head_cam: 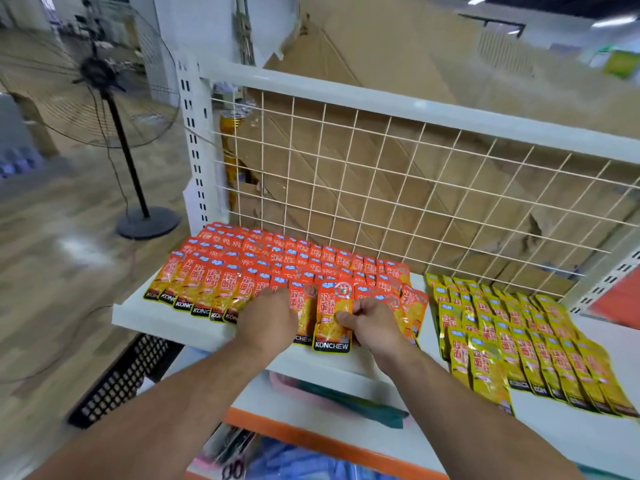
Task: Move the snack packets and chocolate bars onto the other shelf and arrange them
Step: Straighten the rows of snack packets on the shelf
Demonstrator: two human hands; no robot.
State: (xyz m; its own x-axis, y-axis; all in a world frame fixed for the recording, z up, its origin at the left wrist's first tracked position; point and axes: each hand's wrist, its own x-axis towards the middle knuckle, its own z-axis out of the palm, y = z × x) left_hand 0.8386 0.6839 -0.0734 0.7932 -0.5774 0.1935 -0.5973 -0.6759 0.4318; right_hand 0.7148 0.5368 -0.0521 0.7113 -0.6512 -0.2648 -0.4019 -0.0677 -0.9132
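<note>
Several red-orange snack packets [263, 268] lie in overlapping rows on the left part of a white shelf [138, 313]. To the right, yellow snack packets [519, 344] lie in similar rows. My right hand [372, 322] pinches one red-orange packet [334, 318] at the front edge of the red group, thumb on its face. My left hand [266, 323] rests palm down on the front-row red packets just left of it, fingers pressed flat. No chocolate bars are visible.
A white wire grid [415, 188] backs the shelf, with cardboard behind it. A standing fan [104, 81] is on the floor at left. A black perforated crate [117, 375] sits below the shelf's left end. Lower shelves hold mixed goods.
</note>
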